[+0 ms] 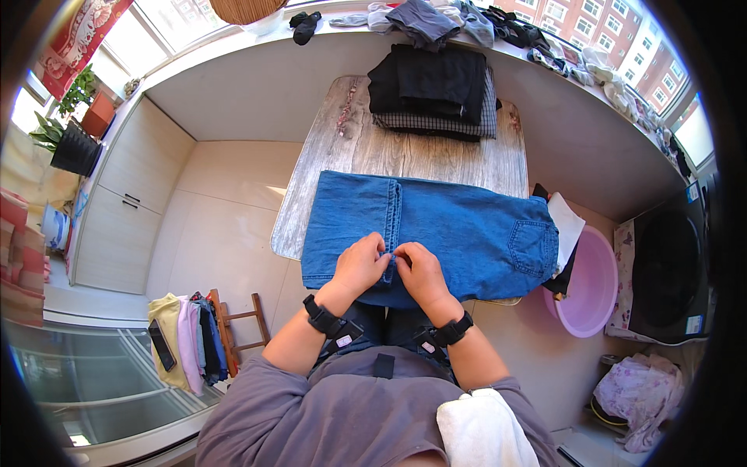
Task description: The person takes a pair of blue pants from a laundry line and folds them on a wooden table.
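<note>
Blue denim jeans [461, 233] lie sideways across the near part of a wood-grain table [344, 154], one leg end folded back over the leg at the left, the waist and back pocket at the right. My left hand [362, 262] and my right hand [420, 271] meet near the folded-over seam. The fingertips of both hands pinch the denim there, close together. Behind the jeans, at the table's far end, stands a stack of folded dark clothes [440, 82], with a checked one low in it.
A pink basin [601, 280] with clothes over its edge stands right of the table. Farther right is a black-fronted appliance [668, 262]. At the left a wooden stool [224, 327] stands beside folded clothes [187, 344] bearing a phone [162, 345]. Small garments [423, 23] line the windowsill.
</note>
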Motion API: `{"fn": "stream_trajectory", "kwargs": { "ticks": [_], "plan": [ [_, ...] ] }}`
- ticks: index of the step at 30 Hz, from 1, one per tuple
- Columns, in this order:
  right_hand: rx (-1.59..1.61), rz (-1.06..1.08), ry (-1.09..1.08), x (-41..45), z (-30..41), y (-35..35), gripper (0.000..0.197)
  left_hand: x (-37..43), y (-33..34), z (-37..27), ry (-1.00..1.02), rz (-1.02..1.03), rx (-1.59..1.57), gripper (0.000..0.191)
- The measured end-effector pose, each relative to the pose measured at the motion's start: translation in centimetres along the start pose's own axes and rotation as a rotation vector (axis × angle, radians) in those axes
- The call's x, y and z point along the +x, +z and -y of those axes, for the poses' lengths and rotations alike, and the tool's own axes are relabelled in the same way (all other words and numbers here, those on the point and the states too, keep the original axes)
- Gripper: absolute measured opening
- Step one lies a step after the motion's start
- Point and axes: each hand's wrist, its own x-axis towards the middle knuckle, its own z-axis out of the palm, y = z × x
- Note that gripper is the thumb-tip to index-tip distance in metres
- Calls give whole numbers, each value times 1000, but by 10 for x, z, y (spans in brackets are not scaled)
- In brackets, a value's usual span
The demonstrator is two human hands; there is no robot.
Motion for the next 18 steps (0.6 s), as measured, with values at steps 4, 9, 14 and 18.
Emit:
{"fn": "stream_trajectory", "kwargs": {
  "ticks": [4, 9, 14, 18],
  "plan": [
    [-7, 21, 32, -4, -3, -4, 10, -29, -2, 7, 228, 10, 20, 30],
    [-2, 38, 26, 1, -5, -2, 10, -31, -3, 11, 295, 27, 120, 33],
    [20, 33, 54, 14, -15, 2, 12, -33, -12, 7, 232, -108, -81, 22],
    [57, -48, 64, 48, -29, 6, 14, -41, -12, 3, 222, -267, -176, 16]
  ]
}}
